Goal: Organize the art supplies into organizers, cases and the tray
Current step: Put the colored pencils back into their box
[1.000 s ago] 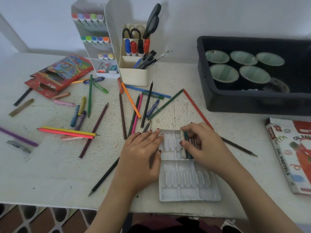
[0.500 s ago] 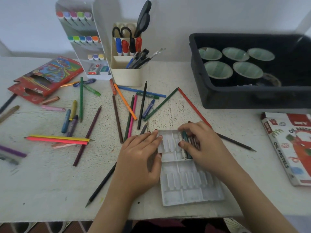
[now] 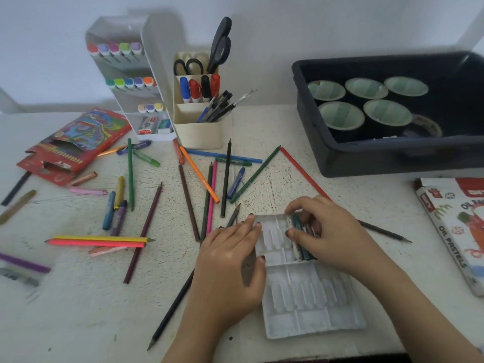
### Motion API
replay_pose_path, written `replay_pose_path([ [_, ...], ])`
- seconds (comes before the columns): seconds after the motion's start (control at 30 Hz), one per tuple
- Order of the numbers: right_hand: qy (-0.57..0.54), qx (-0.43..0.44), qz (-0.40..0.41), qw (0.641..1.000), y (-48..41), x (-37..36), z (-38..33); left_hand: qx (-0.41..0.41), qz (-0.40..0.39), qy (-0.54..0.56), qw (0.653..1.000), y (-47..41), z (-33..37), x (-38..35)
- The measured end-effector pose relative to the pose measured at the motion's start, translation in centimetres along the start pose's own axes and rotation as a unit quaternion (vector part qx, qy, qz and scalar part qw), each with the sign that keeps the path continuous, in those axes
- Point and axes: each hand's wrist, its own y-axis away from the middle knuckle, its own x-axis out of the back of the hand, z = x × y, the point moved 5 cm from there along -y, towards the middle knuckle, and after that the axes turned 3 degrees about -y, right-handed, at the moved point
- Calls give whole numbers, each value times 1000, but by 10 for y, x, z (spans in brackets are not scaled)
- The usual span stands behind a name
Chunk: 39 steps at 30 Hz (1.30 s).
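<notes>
**Item:** dark teal oil pastel stick point(image 3: 299, 227).

**Location:** far half of a white moulded plastic pastel insert point(image 3: 309, 307), which lies at the near edge of the pale tabletop point(image 3: 78, 305), right of centre.

**Orientation:** the long axis runs far to near, along the insert's slots, with the far end leaning slightly left. A white pastel stick point(image 3: 293, 242) lies just beside it on the left. The sticks on its right are mostly hidden.

**Right hand point(image 3: 337, 234):** over the insert's far right part, fingers curled. The index fingertip point(image 3: 289, 210) sits at the stick's far end and the thumb tip point(image 3: 290, 233) at its left side, so the stick is pinched between them.

**Left hand point(image 3: 225, 268):** palm down, fingers point(image 3: 246, 224) straight and holding nothing. The tips rest on the insert's far left corner.

**Surroundings:**
- A black plastic tray point(image 3: 366, 163) holding green-lined cups, at the far right corner.
- A printed oil pastel box point(image 3: 455, 231) at the right edge.
- A cream pen holder point(image 3: 199, 134) and a white marker stand point(image 3: 131, 82) along the far edge.
- A red pencil carton point(image 3: 73, 145) at the left.
- Loose coloured pencils point(image 3: 199, 174) scattered across the middle.
</notes>
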Motion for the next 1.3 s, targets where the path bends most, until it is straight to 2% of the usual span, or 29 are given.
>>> replay_pose_path([
  [0.17,59,6,-7,998,-34,8,-19,-6,11,2,1000,-3,0,1],
  [0.3,57,19,-6,998,-80,2,-42,-7,8,-8,1000,-3,-1,0],
  [0.4,122,18,-28,992,-110,-16,-50,-2,2,-13,1000,-3,0,0],
  [0.6,205,36,16,978,-117,-29,-59,8,-4,-20,1000,-3,-1,1],
  [0.8,139,7,-15,990,-119,-27,-55,8,4,-20,1000,-2,0,1],
  [0.9,-5,13,6,1000,-111,-23,-51,9,4,-22,1000,-1,-1,0],
  [1.0,-173,5,59,983,-99,-8,-41,10,8,-21,1000,-1,-1,0],
  [1.1,-245,-14,79,966,-76,12,-30,11,16,-18,1000,-1,0,1],
  [1.17,-268,-33,54,961,-56,24,-23,12,17,-19,1000,-1,0,0],
  [1.3,-197,-63,-102,973,-22,24,-12,7,26,-20,999,0,0,-1],
])
